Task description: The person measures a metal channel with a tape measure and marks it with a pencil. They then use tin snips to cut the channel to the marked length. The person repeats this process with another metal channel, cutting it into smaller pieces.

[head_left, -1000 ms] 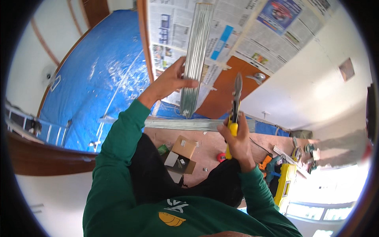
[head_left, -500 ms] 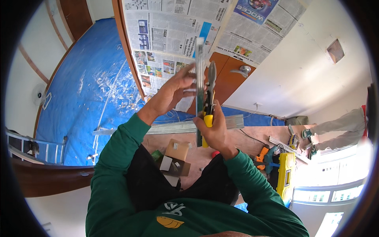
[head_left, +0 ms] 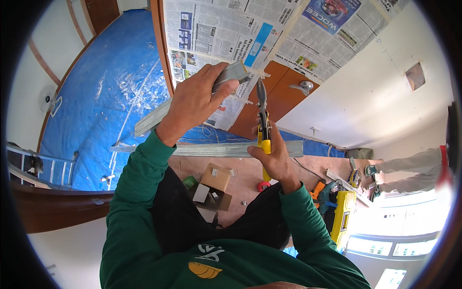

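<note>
My left hand (head_left: 193,98) is wrapped round a galvanized metal channel (head_left: 235,73). It is held slanted, one end up in front of the papered door and the other down to the left past my wrist. In my right hand (head_left: 278,158) are tin snips (head_left: 262,108) with yellow handles, their dark blades pointing up. The blades look closed and stand apart from the channel. Below both hands, more long metal channels (head_left: 216,150) lie across the floor in front of my knees.
Newspaper covers much of the brown door (head_left: 274,91). Blue sheeting (head_left: 103,106) spreads over the floor at left, by a ladder (head_left: 45,166). An open cardboard box (head_left: 215,177) and a red round object (head_left: 263,186) sit between my legs. Rightward are an orange power tool (head_left: 317,189), yellow toolbox (head_left: 343,212) and another person's legs (head_left: 406,161).
The channel was upright beside the snips; now it is tilted down to the left and apart from them. My left hand has closed round it, and the snips have shifted slightly right.
</note>
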A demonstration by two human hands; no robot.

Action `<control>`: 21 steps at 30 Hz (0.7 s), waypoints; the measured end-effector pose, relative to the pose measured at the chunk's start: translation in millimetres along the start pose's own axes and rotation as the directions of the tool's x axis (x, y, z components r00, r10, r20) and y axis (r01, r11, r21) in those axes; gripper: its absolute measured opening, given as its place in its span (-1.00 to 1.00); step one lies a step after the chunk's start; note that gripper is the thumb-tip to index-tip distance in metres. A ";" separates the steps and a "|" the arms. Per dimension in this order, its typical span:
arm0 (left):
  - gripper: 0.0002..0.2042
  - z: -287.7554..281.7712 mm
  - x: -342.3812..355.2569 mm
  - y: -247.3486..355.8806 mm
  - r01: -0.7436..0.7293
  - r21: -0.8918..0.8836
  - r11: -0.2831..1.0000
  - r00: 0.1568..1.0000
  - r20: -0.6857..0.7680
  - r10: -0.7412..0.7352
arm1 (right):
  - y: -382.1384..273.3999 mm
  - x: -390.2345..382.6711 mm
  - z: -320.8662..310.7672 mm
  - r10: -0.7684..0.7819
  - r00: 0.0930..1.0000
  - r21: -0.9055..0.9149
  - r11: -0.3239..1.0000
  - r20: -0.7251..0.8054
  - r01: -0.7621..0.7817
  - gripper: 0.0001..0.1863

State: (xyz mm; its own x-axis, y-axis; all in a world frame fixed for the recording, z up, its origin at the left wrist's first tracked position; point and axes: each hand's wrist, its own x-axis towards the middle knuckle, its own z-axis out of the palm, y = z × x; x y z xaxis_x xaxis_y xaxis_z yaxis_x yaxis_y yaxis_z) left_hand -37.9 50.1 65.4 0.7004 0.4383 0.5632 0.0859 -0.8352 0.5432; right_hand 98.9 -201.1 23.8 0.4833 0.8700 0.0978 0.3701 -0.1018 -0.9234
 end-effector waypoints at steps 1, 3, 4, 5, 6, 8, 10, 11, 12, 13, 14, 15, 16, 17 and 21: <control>-0.35 0.7 -0.2 -0.3 0.004 0.022 1.000 1.000 -0.001 -0.004 | 0.0 0.0 0.4 -0.011 1.000 -0.029 1.000 0.009 0.011 -0.17; -0.35 3.4 0.9 -0.9 -0.033 0.048 0.998 0.999 -0.019 0.034 | -0.9 0.1 3.1 -0.019 1.000 -0.053 0.998 0.017 0.020 -0.17; -0.35 4.2 1.8 -2.2 -0.020 0.047 0.999 1.000 -0.007 0.021 | -1.9 0.3 4.6 -0.015 1.000 -0.048 0.999 0.016 0.015 -0.18; -0.34 4.9 2.4 -3.6 -0.015 0.044 0.999 1.000 -0.005 0.015 | -2.9 0.4 5.6 0.002 1.000 -0.055 0.998 0.018 -0.001 -0.18; -0.34 5.0 2.7 -5.2 0.001 0.041 0.999 1.000 0.002 -0.001 | -4.3 0.5 5.9 -0.001 1.000 -0.065 0.998 0.026 0.003 -0.18; -0.34 5.5 3.0 -8.3 -0.005 0.031 1.000 1.000 0.005 0.005 | -6.6 1.0 6.3 0.010 0.999 -0.118 0.993 0.031 -0.006 -0.19; -0.35 6.6 3.2 -9.9 -0.004 0.018 1.000 1.000 0.005 0.004 | -7.5 1.8 6.6 -0.004 0.999 -0.101 0.995 0.049 0.009 -0.18; -0.35 7.1 3.4 -10.0 -0.003 0.010 1.000 1.000 0.001 0.003 | -7.5 2.3 7.0 -0.028 0.998 -0.112 0.993 0.056 0.035 -0.18; -0.35 7.9 3.5 -9.6 0.001 0.009 1.000 1.000 0.003 -0.001 | -6.9 2.6 7.6 -0.010 0.999 -0.099 0.995 0.050 0.015 -0.17; -0.35 8.2 3.6 -9.0 -0.025 0.030 0.999 0.999 -0.019 0.026 | -6.4 3.0 8.1 -0.008 0.999 -0.101 0.995 0.046 0.013 -0.16; -0.35 8.4 3.9 -8.1 -0.048 0.058 0.997 0.998 -0.034 0.050 | -5.5 3.3 8.9 -0.006 0.999 -0.102 0.995 0.042 0.010 -0.15; -0.35 8.4 4.1 -7.1 -0.068 0.084 0.994 0.996 -0.054 0.073 | -4.8 3.6 9.2 0.001 0.999 -0.105 0.994 0.042 0.004 -0.14; -0.35 8.0 4.3 -6.2 -0.072 0.102 0.992 0.996 -0.051 0.077 | -4.0 3.8 9.7 0.006 0.999 -0.109 0.994 0.042 -0.001 -0.13; -0.35 7.6 4.4 -5.4 -0.073 0.118 0.990 0.995 -0.055 0.080 | -3.5 4.0 9.8 0.011 0.999 -0.112 0.994 0.041 -0.006 -0.12; -0.31 5.3 4.8 -4.6 -0.083 0.116 0.990 0.994 -0.054 0.090 | -3.2 4.6 9.7 0.013 0.999 -0.132 0.991 0.041 -0.007 -0.09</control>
State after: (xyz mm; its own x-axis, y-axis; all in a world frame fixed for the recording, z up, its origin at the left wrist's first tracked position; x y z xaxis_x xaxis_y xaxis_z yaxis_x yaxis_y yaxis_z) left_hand -31.2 54.3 62.3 0.6661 0.3786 0.6426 0.1085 -0.9016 0.4187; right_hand 92.3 -192.1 23.6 0.4553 0.8875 0.0709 0.4681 -0.1708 -0.8670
